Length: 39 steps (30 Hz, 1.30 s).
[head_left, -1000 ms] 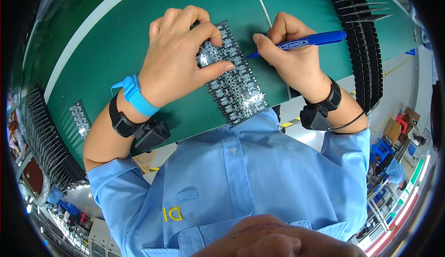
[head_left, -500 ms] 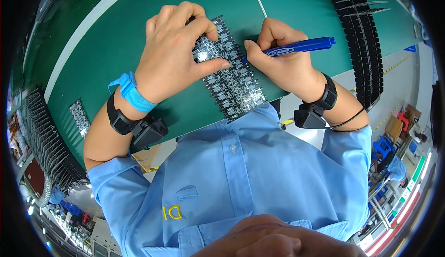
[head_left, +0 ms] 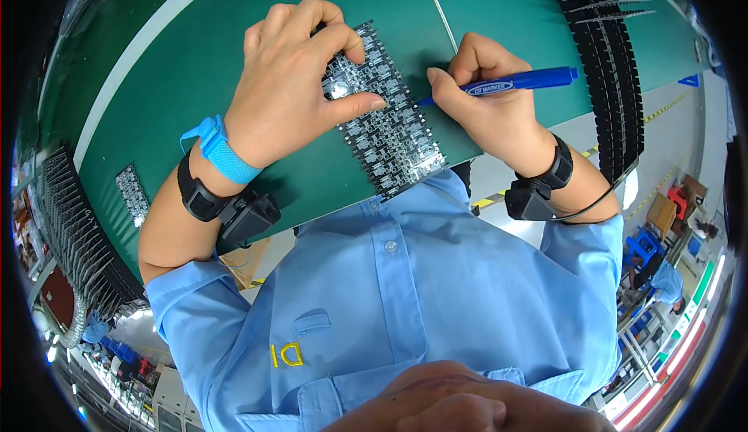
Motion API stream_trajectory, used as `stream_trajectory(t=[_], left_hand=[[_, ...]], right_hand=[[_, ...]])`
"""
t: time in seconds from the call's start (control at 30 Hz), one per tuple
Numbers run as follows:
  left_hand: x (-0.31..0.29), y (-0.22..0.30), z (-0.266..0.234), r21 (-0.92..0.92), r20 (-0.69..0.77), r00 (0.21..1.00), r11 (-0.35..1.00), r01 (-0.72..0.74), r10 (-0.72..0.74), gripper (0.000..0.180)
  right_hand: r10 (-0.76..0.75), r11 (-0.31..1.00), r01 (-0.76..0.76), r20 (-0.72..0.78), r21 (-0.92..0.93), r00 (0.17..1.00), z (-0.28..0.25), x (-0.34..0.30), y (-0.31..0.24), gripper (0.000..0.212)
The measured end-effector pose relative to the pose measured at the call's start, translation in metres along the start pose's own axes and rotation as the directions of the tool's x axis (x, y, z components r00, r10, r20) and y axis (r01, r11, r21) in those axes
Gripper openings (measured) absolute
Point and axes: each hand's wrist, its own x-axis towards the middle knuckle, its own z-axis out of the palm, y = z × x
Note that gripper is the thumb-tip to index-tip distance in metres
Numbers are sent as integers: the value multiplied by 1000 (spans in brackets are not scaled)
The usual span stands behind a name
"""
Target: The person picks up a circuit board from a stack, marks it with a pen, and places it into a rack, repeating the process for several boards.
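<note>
Holding a thick blue plastic marker pen between its thumb and bent fingers, the right hand aims the blue tip left, at the long side of a flat, shiny, black and silver board full of tiny parts. The tip is right by that side, but I cannot tell if it touches. The board sits between the two hands, over the smooth green surface, and its near end comes to the edge by the light blue cloth shirt. The left hand holds the board's other long side, with the thumb on top and the fingers curled. On the left wrist are a bright blue stretchy band and a black strap with a box. To the left of the left hand is a small grey board, and past it a row of thin dark boards. To the right of the right hand is a long, curved black rack, with a few thin boards at its far end.
</note>
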Motion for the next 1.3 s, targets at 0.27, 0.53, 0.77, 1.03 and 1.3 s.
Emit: stream_trajectory(t=[0.27,0.53,0.77,1.03,1.3], left_hand=[[0,-1,0,2,-3,1000,1000,-7,7,46],[0,0,0,6,-9,1000,1000,-14,14,46],[0,-1,1,4,-17,1000,1000,-19,19,46],[-4,5,1,43,-75,995,997,-56,59,46],[-9,19,3,-93,88,969,971,-221,229,53]], right_hand=[[-64,991,66,26,-116,998,2,-4,-2,35],[-78,985,87,60,-147,995,3,-5,-5,36],[-101,991,105,46,-84,994,-1,-4,-1,34],[-16,1000,16,-25,18,1000,-3,-23,0,30],[-17,998,13,-64,-69,998,0,-31,-5,33]])
